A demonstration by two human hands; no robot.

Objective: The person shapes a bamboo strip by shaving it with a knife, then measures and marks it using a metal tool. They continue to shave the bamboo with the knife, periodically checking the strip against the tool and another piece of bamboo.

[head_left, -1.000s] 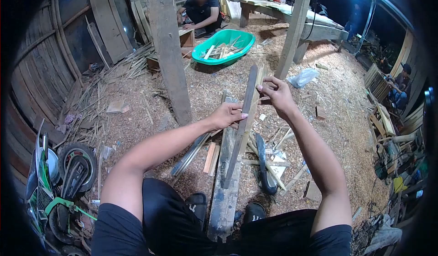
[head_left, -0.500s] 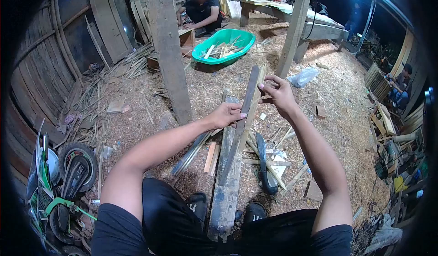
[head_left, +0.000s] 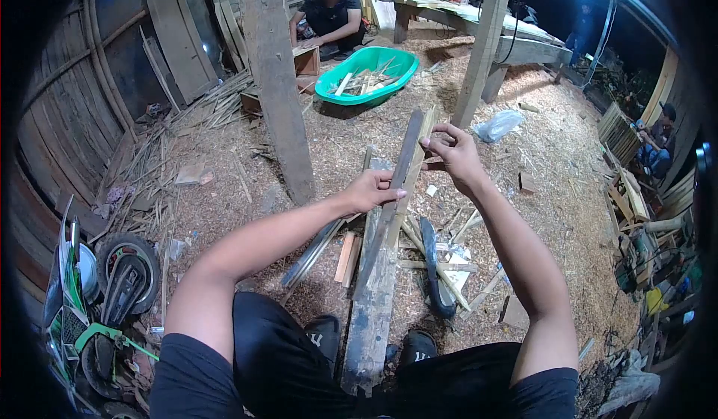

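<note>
Head view. Found left hand with fingers closed on the dark strip, thumb across the upper face. Found right hand with fingers curled, tips nearly together at the edge of the pale strip, toward the far end; could not tell a firm pinch from a light touch. Located both strips side by side, slanting above the stained plank; could not confirm contact at the near end. Judged best to press the strips together under the left thumb, to match the long edges, and to steady the far end without bending or twisting. Recorded the dark strip as straight, flat, narrow and grey-brown. Recorded the pale strip as yellowish, with an uneven far end.
</note>
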